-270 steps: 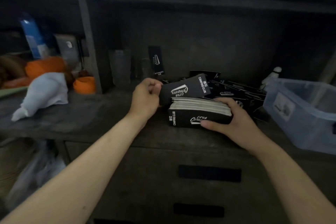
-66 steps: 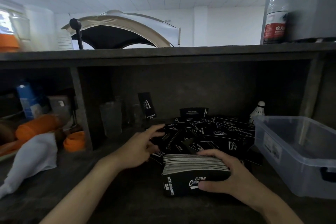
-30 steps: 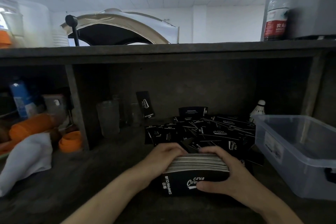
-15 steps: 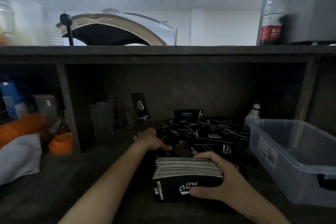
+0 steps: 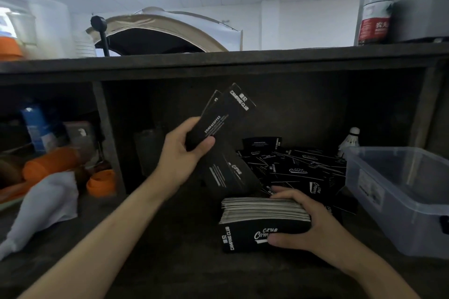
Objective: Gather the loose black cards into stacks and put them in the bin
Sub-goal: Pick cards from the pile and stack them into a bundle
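Black cards (image 5: 222,119) aloft in left hand (image 5: 181,153), open air around.

My left hand (image 5: 182,153) is up off the shelf, arm stretched forward, thumb on top and fingers curled under, pinching a few black cards (image 5: 224,114) that fan upward. My right hand (image 5: 307,223) sits low, thumb in front, fingers wrapped over the stack (image 5: 257,223), gripping it.

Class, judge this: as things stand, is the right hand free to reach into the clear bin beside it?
Probably not yet: the right hand is gripping the stack of cards. The bin itself is open-topped, with nothing between them.
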Available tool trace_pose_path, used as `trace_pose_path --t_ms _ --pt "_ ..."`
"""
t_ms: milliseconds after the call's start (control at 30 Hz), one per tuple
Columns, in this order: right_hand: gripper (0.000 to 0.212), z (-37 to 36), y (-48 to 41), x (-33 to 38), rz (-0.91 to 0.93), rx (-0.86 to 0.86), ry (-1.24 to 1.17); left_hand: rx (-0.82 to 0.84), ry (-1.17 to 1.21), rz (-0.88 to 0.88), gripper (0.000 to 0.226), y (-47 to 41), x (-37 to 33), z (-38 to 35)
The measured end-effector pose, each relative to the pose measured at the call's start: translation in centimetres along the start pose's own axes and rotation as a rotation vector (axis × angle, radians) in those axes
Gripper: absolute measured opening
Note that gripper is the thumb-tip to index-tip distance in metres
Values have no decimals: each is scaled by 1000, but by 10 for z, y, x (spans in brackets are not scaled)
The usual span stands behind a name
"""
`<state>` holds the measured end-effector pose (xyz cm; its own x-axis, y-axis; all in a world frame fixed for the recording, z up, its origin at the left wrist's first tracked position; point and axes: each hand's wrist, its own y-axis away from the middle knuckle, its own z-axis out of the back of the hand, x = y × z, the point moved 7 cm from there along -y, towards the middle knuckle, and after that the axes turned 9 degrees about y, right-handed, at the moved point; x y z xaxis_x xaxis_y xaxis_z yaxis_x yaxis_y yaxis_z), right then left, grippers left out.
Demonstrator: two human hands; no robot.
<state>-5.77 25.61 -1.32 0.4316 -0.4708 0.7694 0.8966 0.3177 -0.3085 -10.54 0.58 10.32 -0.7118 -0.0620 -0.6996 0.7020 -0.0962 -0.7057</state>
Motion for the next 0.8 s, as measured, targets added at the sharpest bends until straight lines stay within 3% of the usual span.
trace_pose_path --t_ms 233,333,433,633,733,800 --pt "66 -1 0 3 -6 9 24 141 -301 11 50 34 27 21" --pt "63 0 1 3 -5 7 -2 286 -506 125 56 40 40 42" --pt "64 0 1 6 -5 16 -12 416 -577 236 46 53 53 38" --pt "68 -3 3 5 -53 27 -3 460 -310 247 43 59 49 -8" --pt "87 0 4 2 -110 11 -38 477 -201 331 47 61 50 -37" --pt "102 1 5 1 -135 16 -39 360 -2 435 42 60 49 -44"
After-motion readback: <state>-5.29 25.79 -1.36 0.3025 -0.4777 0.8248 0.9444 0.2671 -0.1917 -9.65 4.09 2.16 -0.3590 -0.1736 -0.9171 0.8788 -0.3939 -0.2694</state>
